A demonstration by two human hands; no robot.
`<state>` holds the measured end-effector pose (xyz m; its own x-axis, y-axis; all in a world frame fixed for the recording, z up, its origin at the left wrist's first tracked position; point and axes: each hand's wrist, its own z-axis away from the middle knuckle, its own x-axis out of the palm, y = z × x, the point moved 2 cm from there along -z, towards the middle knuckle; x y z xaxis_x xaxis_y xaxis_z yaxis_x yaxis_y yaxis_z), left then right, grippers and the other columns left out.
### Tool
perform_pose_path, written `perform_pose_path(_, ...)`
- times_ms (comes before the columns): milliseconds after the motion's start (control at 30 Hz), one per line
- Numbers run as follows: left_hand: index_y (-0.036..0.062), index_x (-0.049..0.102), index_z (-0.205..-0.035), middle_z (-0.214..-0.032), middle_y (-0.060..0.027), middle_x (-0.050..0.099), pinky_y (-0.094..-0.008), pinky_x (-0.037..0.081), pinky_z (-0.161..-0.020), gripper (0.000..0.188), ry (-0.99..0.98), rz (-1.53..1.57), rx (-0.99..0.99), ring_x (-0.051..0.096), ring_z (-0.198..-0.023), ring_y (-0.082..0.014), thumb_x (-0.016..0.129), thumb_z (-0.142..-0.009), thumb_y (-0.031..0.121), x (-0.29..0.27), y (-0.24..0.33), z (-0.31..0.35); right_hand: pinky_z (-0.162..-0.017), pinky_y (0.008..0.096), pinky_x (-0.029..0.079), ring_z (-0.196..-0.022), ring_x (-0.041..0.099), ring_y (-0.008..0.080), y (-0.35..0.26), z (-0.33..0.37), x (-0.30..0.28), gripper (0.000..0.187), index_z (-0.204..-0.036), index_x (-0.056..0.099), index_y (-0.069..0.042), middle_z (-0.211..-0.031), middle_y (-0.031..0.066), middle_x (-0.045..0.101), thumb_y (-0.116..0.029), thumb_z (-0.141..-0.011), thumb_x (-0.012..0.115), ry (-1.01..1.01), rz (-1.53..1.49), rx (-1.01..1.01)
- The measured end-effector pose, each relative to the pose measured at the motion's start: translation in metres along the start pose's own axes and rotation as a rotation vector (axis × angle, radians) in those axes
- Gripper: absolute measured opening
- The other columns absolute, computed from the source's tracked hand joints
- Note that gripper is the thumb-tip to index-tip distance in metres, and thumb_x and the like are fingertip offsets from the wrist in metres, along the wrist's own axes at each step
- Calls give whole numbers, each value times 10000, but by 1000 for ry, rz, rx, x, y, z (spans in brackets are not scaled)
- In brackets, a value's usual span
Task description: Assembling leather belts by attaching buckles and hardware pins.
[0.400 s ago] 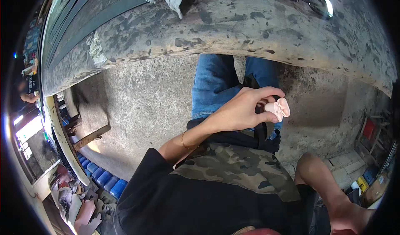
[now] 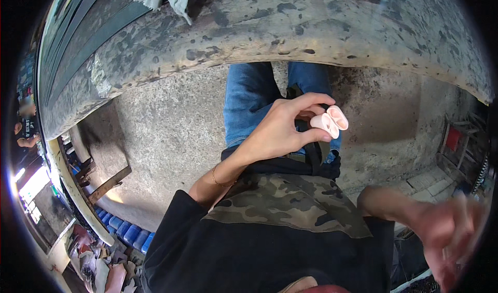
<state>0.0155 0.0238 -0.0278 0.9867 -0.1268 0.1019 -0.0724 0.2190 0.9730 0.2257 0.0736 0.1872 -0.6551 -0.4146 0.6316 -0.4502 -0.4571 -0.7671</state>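
Observation:
My left hand (image 2: 285,127) is closed on a small pale pink earbud case (image 2: 322,124), thumb on one side and fingers on the other. The case's lid stands flipped up, its hollow inside facing right. Whether anything sits in its slots is too small to tell. On the far right, my right hand (image 2: 452,236) is raised beside my body and smeared by motion. Its fingers look curled, but what they hold, if anything, cannot be made out.
A stained worktable (image 2: 244,38) curves across the far side, with a pale rag (image 2: 179,0) on it. Blue containers (image 2: 129,235) line the floor at left near leather-like scraps (image 2: 98,267). A rack with a red panel (image 2: 453,137) stands right. Another person (image 2: 27,127) is far left.
My right hand has come forward into view from the lower right edge. The earbud case and my left hand appear slightly further left, as does the whole scene.

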Motion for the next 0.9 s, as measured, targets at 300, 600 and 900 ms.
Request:
perform_pose_path(300, -36, 563, -1223, -1166, -128, 642, -320, 534, -916, 545, 74, 108, 177, 657, -1035, -196, 814, -741, 13, 4, -1, -5, -829, 288, 494, -933, 602, 173, 151, -28, -105, 362, -1177, 593, 71, -1094, 126, 622, -97, -878, 709, 248, 449, 56)
perform_pose_path(600, -37, 565, -1229, -1140, -116, 639, -308, 533, -903, 568, 61, 36, 203, 655, -1040, -191, 826, -727, 17, 9, 4, 1, -657, 299, 450, -744, 550, 201, 108, -18, -80, 225, -987, 617, 25, -933, 175, 627, -176, -885, 627, 227, 553, -685)
perform_pose_path(900, -34, 579, -1218, -1067, -112, 640, -317, 494, -877, 647, 171, -145, 447, 619, -1009, -203, 876, -649, 43, 6, 5, 5, -842, 275, 502, -1008, 615, 174, 141, -44, -81, 256, -1162, 620, 82, -1152, 152, 625, -20, -928, 608, 133, 523, 31)
